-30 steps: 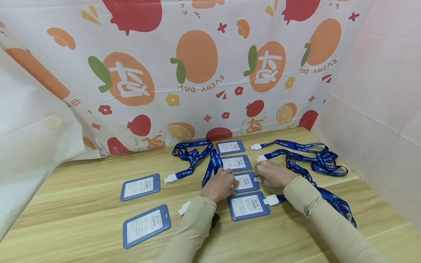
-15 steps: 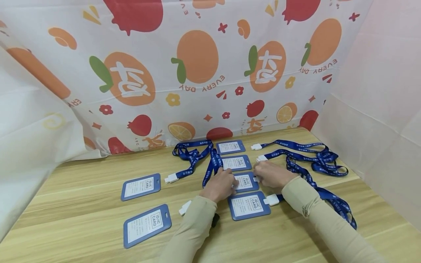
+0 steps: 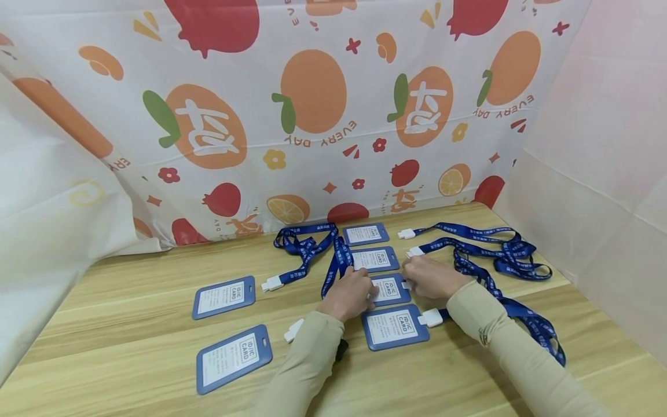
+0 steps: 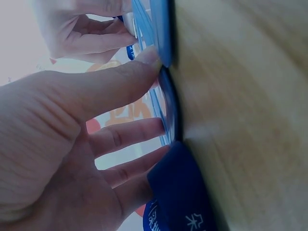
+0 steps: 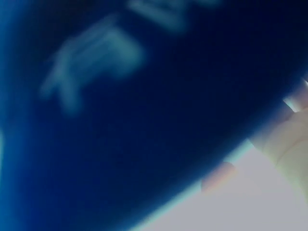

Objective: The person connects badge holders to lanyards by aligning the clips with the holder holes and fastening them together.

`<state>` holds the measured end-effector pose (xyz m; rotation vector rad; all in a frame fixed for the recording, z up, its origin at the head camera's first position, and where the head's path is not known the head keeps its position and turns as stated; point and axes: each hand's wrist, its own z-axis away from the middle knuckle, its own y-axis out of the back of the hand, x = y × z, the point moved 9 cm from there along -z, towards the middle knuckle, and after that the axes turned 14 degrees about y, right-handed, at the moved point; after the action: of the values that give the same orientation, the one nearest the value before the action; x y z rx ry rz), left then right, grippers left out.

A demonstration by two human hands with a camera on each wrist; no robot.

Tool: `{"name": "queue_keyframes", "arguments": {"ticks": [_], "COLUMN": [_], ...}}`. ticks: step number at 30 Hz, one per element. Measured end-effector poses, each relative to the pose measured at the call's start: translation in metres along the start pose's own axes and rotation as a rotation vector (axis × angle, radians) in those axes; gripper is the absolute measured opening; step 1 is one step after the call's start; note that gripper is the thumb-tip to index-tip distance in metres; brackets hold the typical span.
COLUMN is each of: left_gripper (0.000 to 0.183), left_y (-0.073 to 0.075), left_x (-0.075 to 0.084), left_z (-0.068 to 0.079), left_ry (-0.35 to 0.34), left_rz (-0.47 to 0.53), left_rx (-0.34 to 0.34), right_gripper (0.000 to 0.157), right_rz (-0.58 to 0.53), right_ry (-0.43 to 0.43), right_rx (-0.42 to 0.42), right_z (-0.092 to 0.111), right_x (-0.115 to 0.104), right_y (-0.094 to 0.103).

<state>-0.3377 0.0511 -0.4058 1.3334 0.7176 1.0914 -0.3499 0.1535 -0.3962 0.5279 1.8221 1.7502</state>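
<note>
The left hand [image 3: 350, 294] holds a blue card holder [image 3: 388, 289]; the right hand [image 3: 431, 277] seems to pinch a white clip [image 3: 407, 285] at its end, partly hidden. Navy lanyards [image 3: 474, 233] and other holders [image 3: 224, 297] lie on the wooden table [image 3: 130, 307].

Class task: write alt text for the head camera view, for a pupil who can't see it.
A left hand grips a blue ID card holder on a wooden table while the right hand holds a white clip at its slotted end. Five more holders and several blue lanyards lie around, before a fruit-print cloth.
</note>
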Motion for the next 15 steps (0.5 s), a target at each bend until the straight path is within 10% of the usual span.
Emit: {"name": "queue_keyframes", "arguments": {"ticks": [15], "left_gripper": [0.025], "left_y": [-0.0013], "left_x": [-0.0014], "left_z": [-0.0008], "left_ry": [0.023], "left_rz": [0.012], "left_rx": [-0.015], "right_gripper": [0.019], "right_rz": [-0.022], "right_ry": [0.001], "right_rx": [0.030], "right_z": [0.0023], "right_x": [0.0007], "right_y": [0.0008]}}
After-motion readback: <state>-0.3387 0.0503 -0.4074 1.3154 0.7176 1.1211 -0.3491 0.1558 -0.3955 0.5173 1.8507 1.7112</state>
